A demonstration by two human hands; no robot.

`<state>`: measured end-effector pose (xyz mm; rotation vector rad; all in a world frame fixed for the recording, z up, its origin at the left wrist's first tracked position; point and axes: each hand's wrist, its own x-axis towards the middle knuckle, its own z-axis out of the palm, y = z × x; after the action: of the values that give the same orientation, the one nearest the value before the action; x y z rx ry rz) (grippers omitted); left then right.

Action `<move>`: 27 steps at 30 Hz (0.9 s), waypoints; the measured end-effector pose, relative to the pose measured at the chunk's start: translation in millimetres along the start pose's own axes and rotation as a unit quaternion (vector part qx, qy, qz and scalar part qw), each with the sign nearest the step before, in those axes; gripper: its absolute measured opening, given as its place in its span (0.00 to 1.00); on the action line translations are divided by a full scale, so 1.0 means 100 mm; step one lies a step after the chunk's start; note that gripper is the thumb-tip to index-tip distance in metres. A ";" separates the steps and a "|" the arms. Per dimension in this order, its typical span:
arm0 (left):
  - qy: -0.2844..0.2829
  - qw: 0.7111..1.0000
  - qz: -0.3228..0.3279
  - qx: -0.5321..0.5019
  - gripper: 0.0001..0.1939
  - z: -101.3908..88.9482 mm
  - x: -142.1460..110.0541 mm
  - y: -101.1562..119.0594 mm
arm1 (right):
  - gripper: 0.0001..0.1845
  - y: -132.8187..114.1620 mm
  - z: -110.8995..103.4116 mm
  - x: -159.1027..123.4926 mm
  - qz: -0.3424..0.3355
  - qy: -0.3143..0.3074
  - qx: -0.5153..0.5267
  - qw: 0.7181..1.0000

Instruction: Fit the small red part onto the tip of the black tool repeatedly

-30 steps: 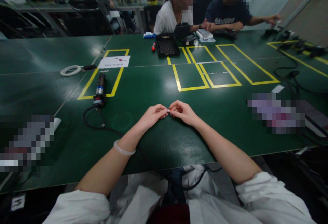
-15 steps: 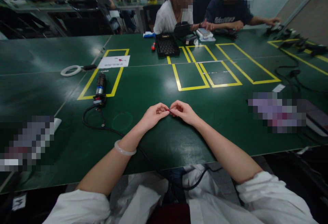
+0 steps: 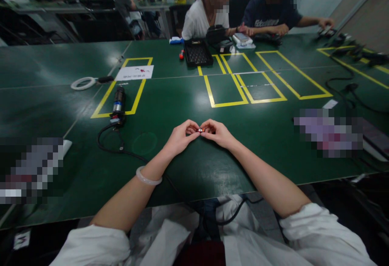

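Observation:
My left hand (image 3: pixel 180 137) and my right hand (image 3: pixel 218 133) meet fingertip to fingertip just above the green table (image 3: pixel 188 168), both closed in a pinch. Between the fingertips sits a tiny part (image 3: pixel 200 129) with a light and a reddish spot, too small to name. A pale bangle (image 3: pixel 147 176) circles my left wrist. Both forearms rest on the table near its front edge.
A cylindrical power tool (image 3: pixel 118 103) with a black cable (image 3: pixel 112 146) lies left, inside a yellow taped box. Farther back are a white ring (image 3: pixel 83 83), a paper sheet (image 3: pixel 135 72) and a black tray (image 3: pixel 198 54). Two people sit across the table. Cables lie at the right.
The hands stay together in the same spot; my left fingers have curled up slightly and the small part shows lighter between the fingertips.

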<state>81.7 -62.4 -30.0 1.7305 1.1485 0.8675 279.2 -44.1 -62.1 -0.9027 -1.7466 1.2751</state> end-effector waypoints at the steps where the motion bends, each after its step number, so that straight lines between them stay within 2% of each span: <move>1: 0.003 1.000 0.011 0.010 0.11 0.00 0.00 0.00 | 0.13 0.00 0.00 0.00 0.000 0.000 -0.007 1.000; 7: 0.019 0.997 0.058 0.044 0.09 0.00 -0.02 -0.01 | 0.13 -0.01 0.00 0.00 -0.014 0.006 -0.012 1.000; 11: 0.003 0.996 0.068 0.062 0.10 -0.04 -0.01 -0.01 | 0.12 -0.01 -0.01 0.00 -0.012 0.011 -0.017 1.000; 14: 0.016 0.988 0.077 0.131 0.14 -0.18 0.01 0.02 | 0.12 0.00 -0.02 0.00 -0.004 0.015 -0.012 1.000; 16: 0.056 0.974 0.076 0.203 0.16 -0.37 0.02 0.02 | 0.12 0.01 -0.02 0.00 0.003 0.015 -0.004 1.000; 19: 0.152 0.924 0.025 0.350 0.19 -0.75 0.00 -0.05 | 0.12 0.01 -0.02 0.01 0.008 0.012 0.003 1.000; 23: 0.298 0.812 -0.118 0.488 0.25 -1.30 -0.11 -0.24 | 0.12 0.02 -0.02 0.01 0.008 0.008 0.000 1.000; 25: 0.335 0.774 -0.181 0.507 0.29 -1.53 -0.19 -0.35 | 0.12 0.03 -0.02 0.01 0.009 0.006 0.001 1.000; 27: 0.337 0.756 -0.239 0.508 0.34 -1.72 -0.25 -0.45 | 0.12 0.04 -0.02 0.01 0.010 0.005 0.002 1.000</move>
<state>-92.6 -28.7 -6.6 1.7315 2.8056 0.5355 280.6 -41.2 -65.4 -0.9243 -1.7306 1.2850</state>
